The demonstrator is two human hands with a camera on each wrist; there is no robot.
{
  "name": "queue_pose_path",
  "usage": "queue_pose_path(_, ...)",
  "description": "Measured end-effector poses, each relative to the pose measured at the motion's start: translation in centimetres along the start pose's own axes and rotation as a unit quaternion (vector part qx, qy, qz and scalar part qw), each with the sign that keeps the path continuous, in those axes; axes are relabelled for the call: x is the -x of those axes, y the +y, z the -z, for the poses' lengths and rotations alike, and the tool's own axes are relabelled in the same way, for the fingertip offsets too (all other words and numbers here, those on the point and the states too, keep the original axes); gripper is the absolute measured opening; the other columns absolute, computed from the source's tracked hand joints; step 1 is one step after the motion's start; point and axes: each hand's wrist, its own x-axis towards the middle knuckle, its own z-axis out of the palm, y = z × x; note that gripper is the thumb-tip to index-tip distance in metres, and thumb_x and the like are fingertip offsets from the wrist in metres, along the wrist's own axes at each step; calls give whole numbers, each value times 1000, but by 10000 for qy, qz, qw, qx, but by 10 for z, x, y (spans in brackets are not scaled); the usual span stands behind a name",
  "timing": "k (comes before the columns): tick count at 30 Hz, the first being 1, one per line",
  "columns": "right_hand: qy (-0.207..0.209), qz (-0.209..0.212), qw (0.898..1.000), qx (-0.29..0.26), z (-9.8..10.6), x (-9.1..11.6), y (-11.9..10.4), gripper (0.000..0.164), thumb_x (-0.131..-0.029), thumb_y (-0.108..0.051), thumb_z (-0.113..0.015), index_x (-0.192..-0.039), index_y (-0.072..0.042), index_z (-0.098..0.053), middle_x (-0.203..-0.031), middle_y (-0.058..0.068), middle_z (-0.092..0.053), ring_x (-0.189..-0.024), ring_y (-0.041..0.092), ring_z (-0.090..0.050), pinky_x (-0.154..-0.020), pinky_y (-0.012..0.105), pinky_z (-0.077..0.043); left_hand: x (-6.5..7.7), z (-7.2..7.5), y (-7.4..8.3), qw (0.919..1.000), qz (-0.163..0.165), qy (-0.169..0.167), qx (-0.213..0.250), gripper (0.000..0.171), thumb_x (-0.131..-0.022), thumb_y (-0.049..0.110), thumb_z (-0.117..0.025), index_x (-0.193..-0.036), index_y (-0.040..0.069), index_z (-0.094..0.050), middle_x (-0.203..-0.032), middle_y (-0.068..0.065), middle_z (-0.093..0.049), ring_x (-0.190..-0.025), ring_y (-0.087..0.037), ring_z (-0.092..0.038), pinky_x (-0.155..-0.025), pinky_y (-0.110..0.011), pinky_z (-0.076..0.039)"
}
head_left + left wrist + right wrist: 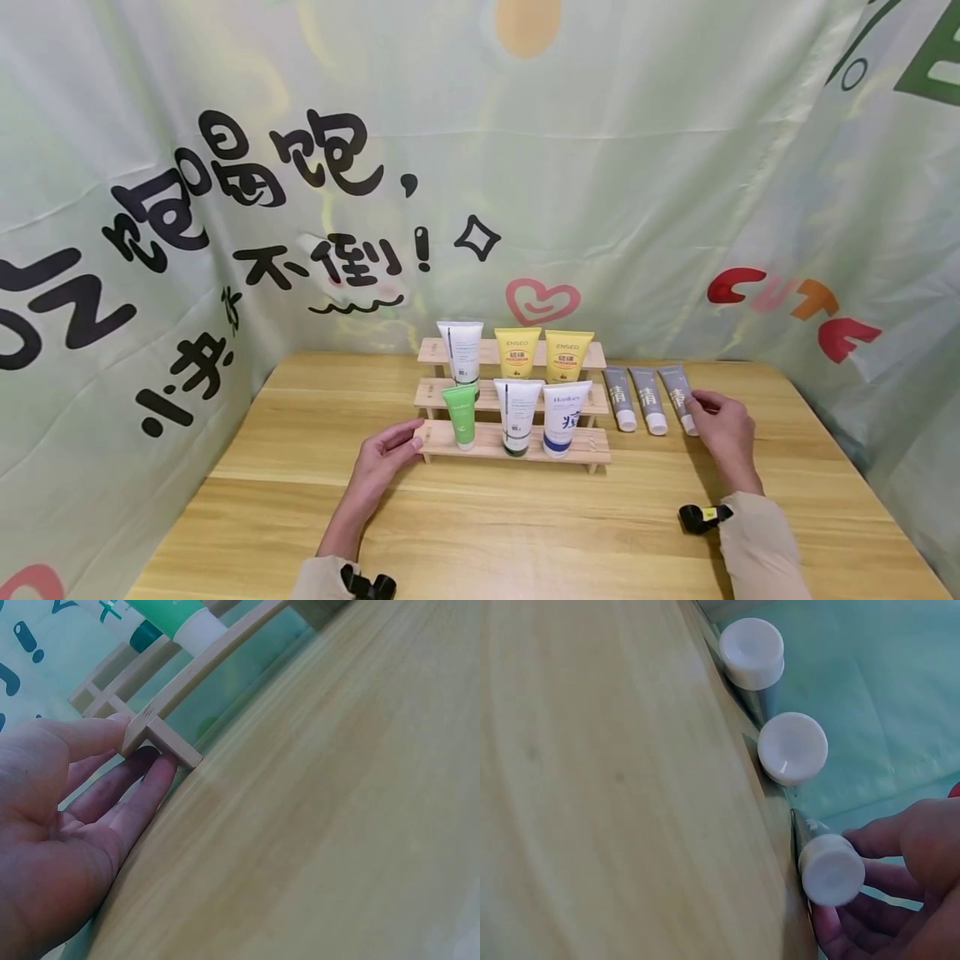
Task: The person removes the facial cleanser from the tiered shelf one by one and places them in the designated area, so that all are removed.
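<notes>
A three-tier wooden display rack (442, 437) stands on the table. My left hand (380, 461) grips the left end of its lowest step, with fingers reaching beneath the step (180, 694) in the left wrist view. My right hand (723, 433) holds the rightmost of three grey tubes (675, 387) by its sides, near the white cap (832, 871). This tube lies flat on the table, slightly slanted. Beside it to the left lie the middle grey tube (647, 395) and the left grey tube (618, 396), their white caps towards me.
On the rack's upper part stand a white tube (462, 350) and two yellow tubes (517, 352). Lower down are a green tube (462, 417), a white tube with a green cap (517, 412) and a white-and-blue tube (562, 417). A printed curtain (637, 208) encloses the table (525, 533).
</notes>
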Motion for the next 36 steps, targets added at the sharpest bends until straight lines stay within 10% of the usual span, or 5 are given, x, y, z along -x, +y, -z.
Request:
queue_pose_path(10,-170,-224,9996,-29,4,2,4,46,-104,-29,-57,-128,10,-65,-125,32,-63,-111,44,-59,-88,51,-50,0,0,-1,9999,121,-33,8,40,-96,5,-73,-134,-3,-64,-134,-24,-63,-110,-22,-68,-90,-35,-61)
queue_pose_path(28,-176,-223,9995,-152,10,1,1,47,-104,-31,-55,-132,6,-62,-126,31,-62,-110,41,-59,-76,33,-45,2,0,-1,9998,160,48,-46,39,-96,5,-73,-134,-2,-65,-133,-22,-64,-108,-20,-68,-89,-33,-61)
queue_pose_path(36,94,166,9987,-469,21,5,-17,42,-104,-30,-59,-133,-1,-65,-127,24,-65,-96,9,-59,-66,10,-44,1,0,1,9999,139,51,-69,40,-96,6,-73,-134,-1,-65,-133,-22,-64,-109,-21,-68,-89,-34,-61)
